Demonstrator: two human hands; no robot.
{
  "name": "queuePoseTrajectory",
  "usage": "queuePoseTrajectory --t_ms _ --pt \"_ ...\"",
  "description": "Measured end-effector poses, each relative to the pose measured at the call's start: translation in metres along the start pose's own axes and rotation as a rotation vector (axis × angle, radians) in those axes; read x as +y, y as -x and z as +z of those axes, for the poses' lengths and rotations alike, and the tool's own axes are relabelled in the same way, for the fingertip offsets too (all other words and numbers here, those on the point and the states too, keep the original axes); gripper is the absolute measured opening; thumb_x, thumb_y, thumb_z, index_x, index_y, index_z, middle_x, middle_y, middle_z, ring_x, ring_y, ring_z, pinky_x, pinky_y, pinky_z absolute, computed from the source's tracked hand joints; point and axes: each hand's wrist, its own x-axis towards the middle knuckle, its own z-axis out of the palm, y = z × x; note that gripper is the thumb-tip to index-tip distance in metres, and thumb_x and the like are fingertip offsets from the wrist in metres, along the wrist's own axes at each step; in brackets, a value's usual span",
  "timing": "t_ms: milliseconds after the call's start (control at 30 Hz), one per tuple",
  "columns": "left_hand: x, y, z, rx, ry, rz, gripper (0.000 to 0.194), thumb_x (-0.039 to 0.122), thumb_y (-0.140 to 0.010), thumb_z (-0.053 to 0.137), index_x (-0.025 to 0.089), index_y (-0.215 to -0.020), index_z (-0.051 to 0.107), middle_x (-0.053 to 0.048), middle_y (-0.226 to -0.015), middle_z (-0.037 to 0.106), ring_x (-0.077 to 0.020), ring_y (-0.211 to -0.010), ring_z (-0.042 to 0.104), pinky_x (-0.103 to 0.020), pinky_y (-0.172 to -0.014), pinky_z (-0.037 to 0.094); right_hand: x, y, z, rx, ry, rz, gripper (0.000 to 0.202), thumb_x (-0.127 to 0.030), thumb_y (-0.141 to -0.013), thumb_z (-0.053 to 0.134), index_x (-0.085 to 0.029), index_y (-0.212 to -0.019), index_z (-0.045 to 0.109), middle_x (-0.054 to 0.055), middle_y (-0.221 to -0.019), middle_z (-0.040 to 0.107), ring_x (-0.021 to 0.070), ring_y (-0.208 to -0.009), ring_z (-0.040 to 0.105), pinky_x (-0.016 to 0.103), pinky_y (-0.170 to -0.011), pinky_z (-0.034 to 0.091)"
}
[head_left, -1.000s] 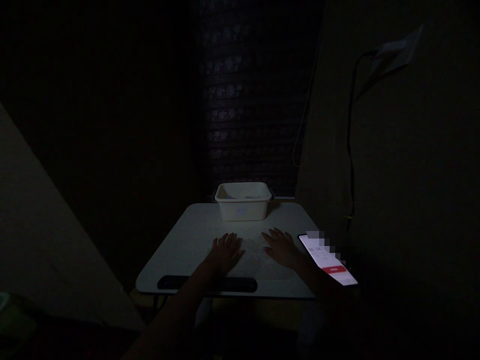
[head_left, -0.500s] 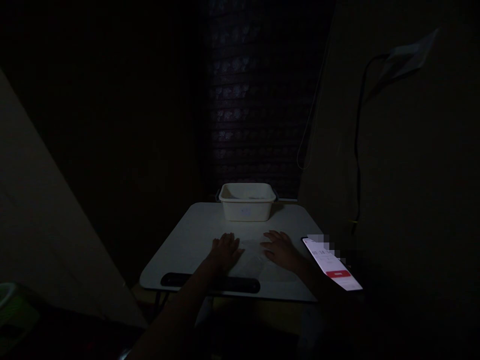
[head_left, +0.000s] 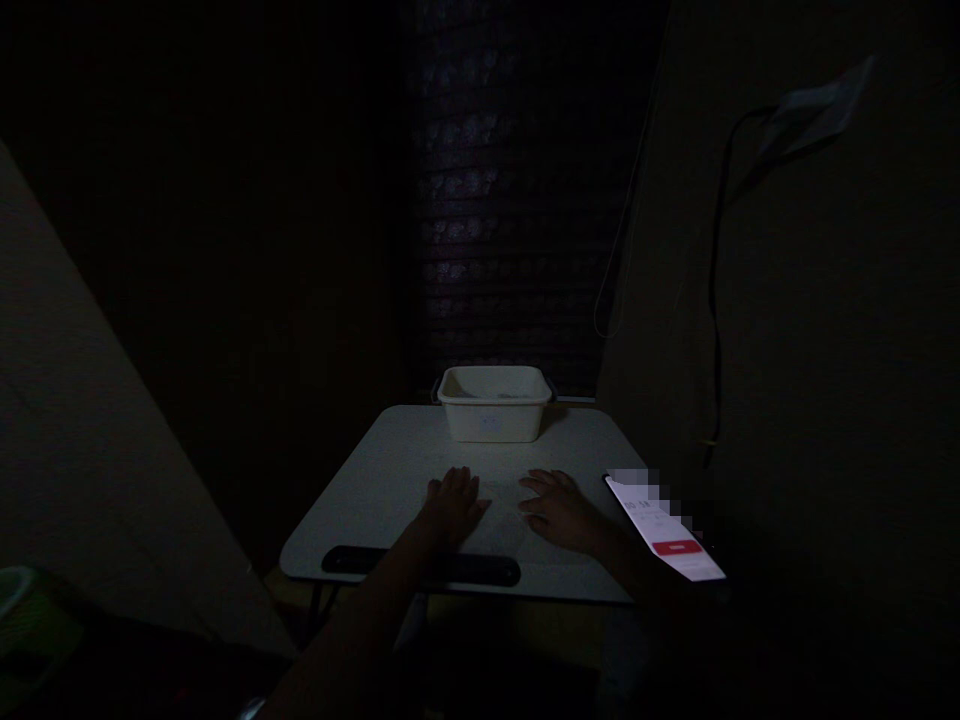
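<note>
The picture is dim. On the white table [head_left: 352, 490] my left hand [head_left: 454, 508] lies palm down with its fingers apart, just behind a black slot at the near edge. My right hand [head_left: 559, 510] is also palm down, fingers spread and pointing left. Between the two hands lies something thin and see-through [head_left: 504, 520], too faint to make out clearly. Beyond both hands a white tub [head_left: 493, 420] with dark side handles stands at the table's far edge; what is inside it is hard to tell.
A lit phone [head_left: 664, 530] rests at the table's right edge, beside my right forearm. On the right wall a dark cable [head_left: 716, 300] hangs from a socket. A dark blind is behind the table. A green basket [head_left: 34, 640] stands at lower left.
My right hand has shifted slightly down and to the left. My left hand is nearly where it was. The tub and phone have not moved.
</note>
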Motion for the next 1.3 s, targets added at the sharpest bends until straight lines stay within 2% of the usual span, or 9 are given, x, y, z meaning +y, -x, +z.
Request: queuePoseTrajectory --t_ms 133,300,467,600,800,1000,1167,1300 --pt "0.001 -0.002 0.003 0.024 -0.002 -0.018 0.047 0.043 -0.075 0.011 0.019 -0.112 0.026 -0.009 -0.120 0.025 -0.0237 -0.108 0.016 -0.042 -0.081 0.018 -0.004 -0.001 -0.002 -0.003 -0.013 -0.028 0.024 -0.032 -0.069 0.035 -0.029 -0.082 0.055 -0.002 -0.108 0.042 0.0179 -0.103 0.026 0.036 -0.082 0.016" --pt "-0.002 -0.002 0.008 0.017 -0.001 -0.014 0.044 0.042 -0.075 0.013 0.022 -0.112 0.024 -0.007 -0.121 0.025 -0.0231 -0.108 0.016 -0.043 -0.080 0.018 -0.005 -0.001 -0.004 -0.011 -0.026 -0.031 0.023 -0.029 -0.068 0.035 -0.028 -0.075 0.057 -0.003 -0.107 0.043 0.0172 -0.102 0.027 0.035 -0.082 0.016" --pt "-0.004 0.000 0.007 0.032 -0.016 -0.009 0.049 0.043 -0.074 0.011 0.016 -0.113 0.024 -0.011 -0.120 0.024 -0.0244 -0.108 0.016 -0.042 -0.080 0.019 -0.004 0.000 -0.006 -0.005 -0.026 -0.032 0.024 -0.026 -0.068 0.034 -0.027 -0.072 0.057 -0.002 -0.102 0.047 0.0166 -0.099 0.030 0.034 -0.081 0.018" --pt "-0.004 0.000 0.007 0.051 -0.018 0.005 0.049 0.043 -0.075 0.009 0.018 -0.114 0.022 -0.010 -0.120 0.025 -0.0239 -0.108 0.016 -0.041 -0.080 0.019 -0.004 0.002 -0.007 0.003 -0.024 -0.041 0.024 -0.025 -0.069 0.034 -0.026 -0.070 0.057 -0.002 -0.100 0.048 0.0161 -0.098 0.031 0.034 -0.080 0.018" --pt "0.000 -0.003 0.004 0.062 -0.003 0.008 0.046 0.044 -0.074 0.010 0.023 -0.114 0.022 -0.008 -0.120 0.024 -0.0250 -0.107 0.018 -0.043 -0.079 0.020 -0.005 -0.007 -0.007 -0.002 -0.012 0.007 0.026 -0.025 -0.068 0.035 -0.025 -0.089 0.050 0.000 -0.100 0.047 0.0145 -0.096 0.033 0.032 -0.081 0.018" --pt "0.004 -0.005 0.006 0.082 0.012 0.004 0.047 0.046 -0.073 0.011 0.025 -0.113 0.023 -0.007 -0.119 0.026 -0.0249 -0.106 0.020 -0.044 -0.078 0.020 -0.011 -0.024 0.009 0.033 0.044 0.175 0.034 -0.033 -0.074 0.024 -0.024 -0.103 0.039 0.004 -0.111 0.037 0.0187 -0.103 0.025 0.038 -0.081 0.017" --pt "0.004 -0.003 0.006 0.089 0.011 0.024 0.047 0.046 -0.074 0.009 0.025 -0.113 0.023 -0.008 -0.120 0.025 -0.0251 -0.106 0.020 -0.045 -0.079 0.020 -0.015 -0.031 0.022 -0.028 0.048 0.199 0.037 -0.038 -0.075 0.020 -0.028 -0.109 0.031 0.003 -0.119 0.027 0.0216 -0.108 0.016 0.042 -0.081 0.013" --pt "0.004 -0.003 0.004 0.064 0.022 0.017 0.047 0.046 -0.074 0.008 0.024 -0.113 0.024 -0.009 -0.120 0.024 -0.0264 -0.106 0.019 -0.046 -0.078 0.020 -0.015 -0.032 0.025 -0.077 0.038 0.196 0.038 -0.037 -0.074 0.022 -0.029 -0.110 0.030 0.004 -0.120 0.024 0.0223 -0.109 0.013 0.043 -0.081 0.012"
